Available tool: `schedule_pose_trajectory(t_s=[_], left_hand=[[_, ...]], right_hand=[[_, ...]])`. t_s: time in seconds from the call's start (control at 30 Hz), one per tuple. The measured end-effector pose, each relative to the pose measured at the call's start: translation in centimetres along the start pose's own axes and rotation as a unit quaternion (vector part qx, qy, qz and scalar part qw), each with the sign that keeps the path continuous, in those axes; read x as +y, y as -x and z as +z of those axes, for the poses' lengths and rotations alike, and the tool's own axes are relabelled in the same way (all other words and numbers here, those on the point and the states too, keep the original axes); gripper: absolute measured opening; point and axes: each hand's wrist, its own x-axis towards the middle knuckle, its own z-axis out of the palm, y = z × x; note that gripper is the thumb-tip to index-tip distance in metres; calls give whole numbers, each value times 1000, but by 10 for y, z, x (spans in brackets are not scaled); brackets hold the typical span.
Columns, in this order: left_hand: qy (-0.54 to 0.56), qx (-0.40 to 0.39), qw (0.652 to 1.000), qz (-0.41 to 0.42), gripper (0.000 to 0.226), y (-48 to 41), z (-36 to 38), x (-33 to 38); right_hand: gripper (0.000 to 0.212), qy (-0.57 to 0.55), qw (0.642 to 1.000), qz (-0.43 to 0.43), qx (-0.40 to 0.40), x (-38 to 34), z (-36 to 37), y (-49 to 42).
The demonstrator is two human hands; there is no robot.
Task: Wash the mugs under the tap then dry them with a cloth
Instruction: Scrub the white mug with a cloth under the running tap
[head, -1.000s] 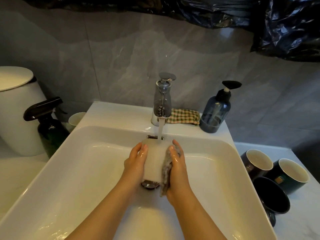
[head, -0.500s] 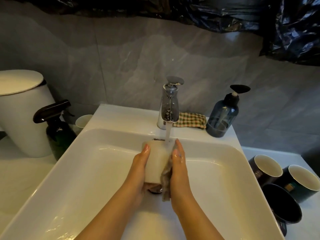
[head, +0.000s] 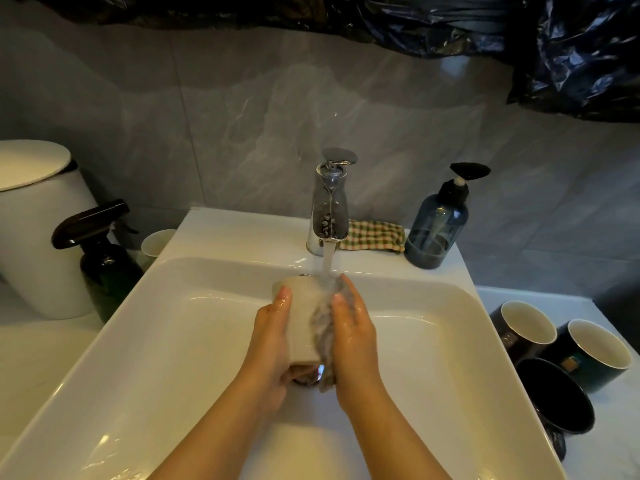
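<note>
Over the white sink (head: 207,271), a white mug (head: 299,317) lies on its side under the water running from the chrome tap (head: 330,209). My left hand (head: 273,337) grips the mug's left side. My right hand (head: 353,330) holds a wet grey cloth (head: 323,323) against the mug's right side, where the water lands. A checked dry cloth (head: 375,235) lies behind the tap. Three dark mugs (head: 523,327) (head: 595,355) (head: 554,396) stand on the counter to the right.
A blue soap pump bottle (head: 436,230) stands on the sink's back right corner. To the left are a dark spray bottle (head: 104,258), a small pale cup (head: 157,242) and a white lidded bin (head: 38,223). Black plastic sheeting hangs above.
Both hands stay on the mug under the tap. The mug has shifted slightly left, so the water now falls by my right fingertips and the grey cloth.
</note>
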Motion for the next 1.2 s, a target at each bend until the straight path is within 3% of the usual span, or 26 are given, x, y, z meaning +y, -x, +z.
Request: schedule_pose_trajectory(t_s=[0.03,0.07,0.13,0.3,0.37,0.43,0.5,0.6,0.67,0.73,0.77,0.8,0.87,0.93,1.0,1.1,1.13,1.2], left_hand=[[-5,-10,1000,-4,73,1,-1,1],[-8,-20,1000,-14,72,3,-1,2],[-42,-28,999,-21,73,4,-2,6],[-154,33,985,68,70,1,-6,7],[-162,43,982,86,87,4,-5,6],[-150,59,983,84,90,7,-3,6],[-139,64,985,82,83,9,-2,10],[-117,65,989,61,79,9,0,12],[-83,77,992,52,64,7,1,12],[-89,74,992,43,51,7,0,13],[-96,66,992,40,47,7,-1,13],[-96,54,993,41,47,8,-3,14],[-88,23,995,43,69,6,-6,14],[-85,18,995,45,90,5,-5,12],[-42,36,998,38,96,3,-3,11],[10,22,1000,9,83,2,-8,15],[7,0,1000,3,75,2,-11,15],[-3,-29,999,-12,65,4,-15,16]], right_hand=[[11,-31,997,63,16,-5,-2,-4],[21,-47,991,120,20,-10,-4,-3],[26,-83,984,158,26,-15,-4,-2],[36,27,998,-50,-22,-9,-2,9],[34,70,993,-97,1,-2,0,11],[25,92,987,-120,44,0,2,11],[18,53,995,-70,55,1,2,5],[34,12,999,28,8,0,3,5],[47,121,991,-57,-29,9,7,9],[56,223,960,-161,-52,14,12,16],[54,212,961,-168,-51,15,13,15],[49,171,974,-141,-46,11,11,13],[34,20,1000,6,-17,-4,6,4],[37,-73,987,142,-27,-12,-1,0],[33,-14,993,106,-56,-8,-2,5],[47,125,985,-62,-98,11,5,11],[47,127,984,-72,-100,11,7,10],[28,41,997,-2,-65,2,10,3]])
